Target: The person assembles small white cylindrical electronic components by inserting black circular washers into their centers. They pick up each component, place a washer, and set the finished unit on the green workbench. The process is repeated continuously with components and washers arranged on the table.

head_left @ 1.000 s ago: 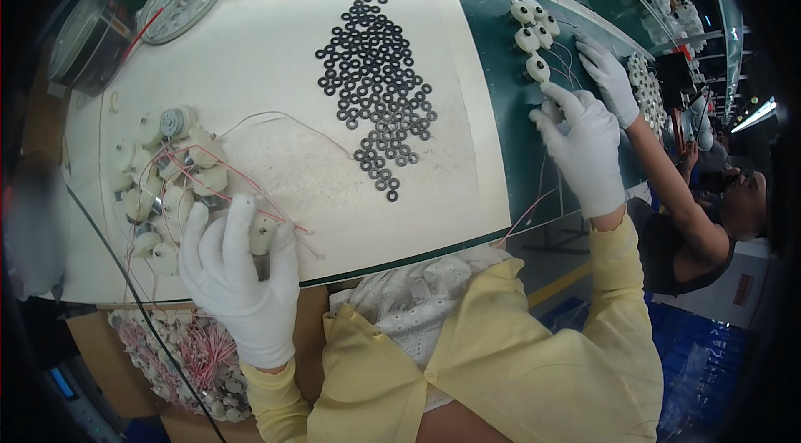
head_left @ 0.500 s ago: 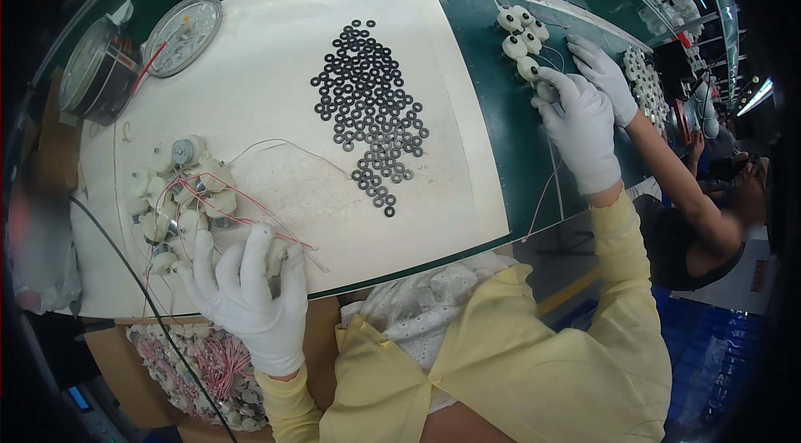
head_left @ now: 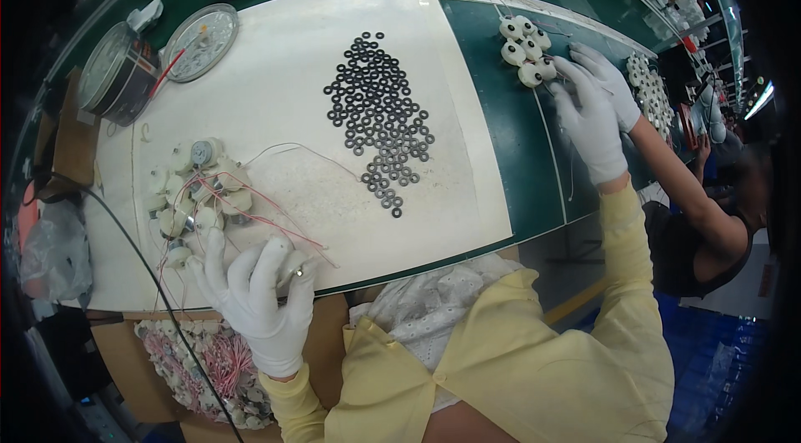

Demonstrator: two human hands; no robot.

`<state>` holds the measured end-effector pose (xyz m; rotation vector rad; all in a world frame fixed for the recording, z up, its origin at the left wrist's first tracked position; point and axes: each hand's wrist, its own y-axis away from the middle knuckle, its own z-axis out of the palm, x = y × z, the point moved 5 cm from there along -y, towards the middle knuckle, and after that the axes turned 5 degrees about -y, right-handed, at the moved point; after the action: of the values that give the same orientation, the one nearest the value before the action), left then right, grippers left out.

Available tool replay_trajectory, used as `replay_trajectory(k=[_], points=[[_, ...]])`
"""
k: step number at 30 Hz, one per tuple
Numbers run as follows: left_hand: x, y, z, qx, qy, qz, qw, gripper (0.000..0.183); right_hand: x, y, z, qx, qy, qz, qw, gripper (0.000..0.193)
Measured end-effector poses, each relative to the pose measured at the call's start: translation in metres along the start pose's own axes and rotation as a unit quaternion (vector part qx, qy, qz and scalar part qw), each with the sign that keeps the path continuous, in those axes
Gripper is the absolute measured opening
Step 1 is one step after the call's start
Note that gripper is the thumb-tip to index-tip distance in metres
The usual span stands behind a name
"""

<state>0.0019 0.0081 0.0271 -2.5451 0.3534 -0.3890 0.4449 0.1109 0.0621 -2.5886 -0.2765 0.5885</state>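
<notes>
My gloved left hand (head_left: 260,309) is at the table's near edge, thumb and fingers closed round a small motor (head_left: 294,266) with a pale cap. Beside its fingertips lies a pile of similar white-capped motors (head_left: 202,184) with thin red wires. On the green surface to the right, my gloved right hand (head_left: 588,122) has its thumb and forefinger apart, just beside a cluster of white-capped motors (head_left: 514,52). Black rings sit on the caps of this cluster. Many loose black rings (head_left: 375,101) are spread on the white sheet between my hands.
A co-worker's gloved hand (head_left: 613,86) reaches in beside my right hand. A round clear lid (head_left: 202,42) and a tub (head_left: 117,80) stand at the far left. Below the table's edge, a cardboard box (head_left: 125,364) holds wired motors. A black cable (head_left: 125,239) crosses the left side.
My right hand's fingers have parted from the motor they held, which now rests against the cluster. My left hand keeps its motor, now turned a little. The whole view has shifted slightly.
</notes>
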Motion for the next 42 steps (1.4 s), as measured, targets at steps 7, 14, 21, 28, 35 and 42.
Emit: replay_trajectory(k=[7,14,21,28,35,42], points=[[0.025,-0.011,-0.048,0.018,0.106,0.009,0.994,0.041,-0.128,0.052,0.004,0.037,-0.223,-0.041,0.973,0.049],[0.081,-0.046,-0.042,-0.034,0.265,0.105,0.958,0.05,-0.228,0.039,0.037,-0.152,-0.332,-0.268,0.891,0.036],[0.042,-0.056,-0.022,0.003,0.0,0.034,0.999,0.042,-0.142,0.061,0.03,-0.168,-0.515,0.073,0.838,0.092],[-0.006,-0.052,0.0,0.0,-0.178,-0.071,0.981,0.023,-0.091,0.052,0.015,-0.263,-0.642,0.337,0.636,0.076],[0.006,-0.059,0.008,-0.019,-0.169,-0.048,0.984,0.033,-0.129,0.021,0.042,-0.294,-0.274,0.072,0.913,0.034],[0.012,-0.044,0.012,-0.011,-0.125,-0.015,0.992,0.046,-0.12,0.027,0.071,-0.255,-0.275,0.024,0.927,0.022]])
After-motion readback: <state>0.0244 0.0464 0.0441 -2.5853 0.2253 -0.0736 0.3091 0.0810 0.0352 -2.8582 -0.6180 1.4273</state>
